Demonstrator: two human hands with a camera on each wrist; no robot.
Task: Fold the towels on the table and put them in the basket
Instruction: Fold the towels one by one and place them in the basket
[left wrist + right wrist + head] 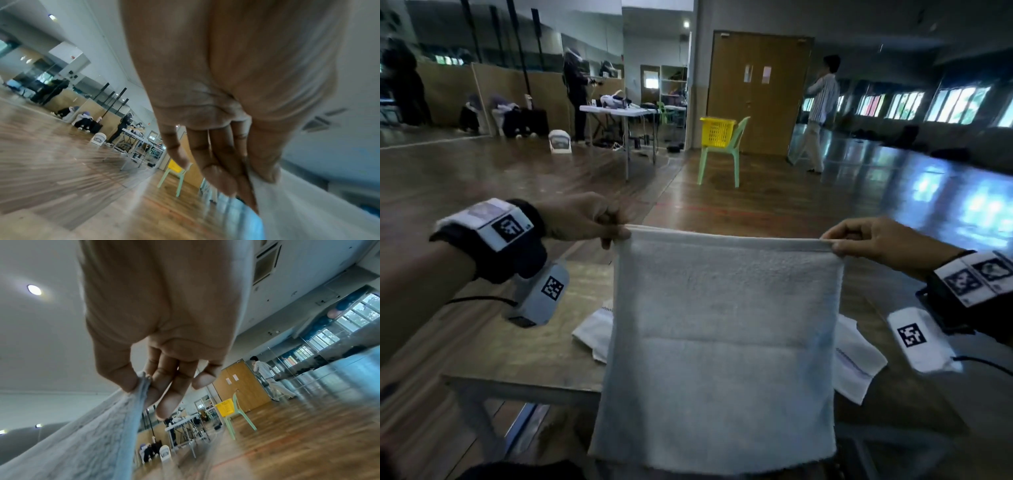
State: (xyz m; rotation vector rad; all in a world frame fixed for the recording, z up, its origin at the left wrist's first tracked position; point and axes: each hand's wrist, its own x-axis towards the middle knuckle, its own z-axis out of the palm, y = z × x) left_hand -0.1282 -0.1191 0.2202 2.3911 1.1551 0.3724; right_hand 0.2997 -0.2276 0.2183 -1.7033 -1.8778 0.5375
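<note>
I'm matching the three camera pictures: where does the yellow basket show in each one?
Head: yellow basket upper centre, on the green chair before the wooden door.
Left wrist: only a yellow sliver low centre, behind the left hand's fingers.
Right wrist: right of centre, on the chair.
Shared landmark: the green chair.

Black wrist straps [493, 253] — white tagged camera units, seemingly cabled.

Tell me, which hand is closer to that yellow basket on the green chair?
Left, though not by much: the basket sits beyond and between both, the left hand nearer than the right hand.
</note>
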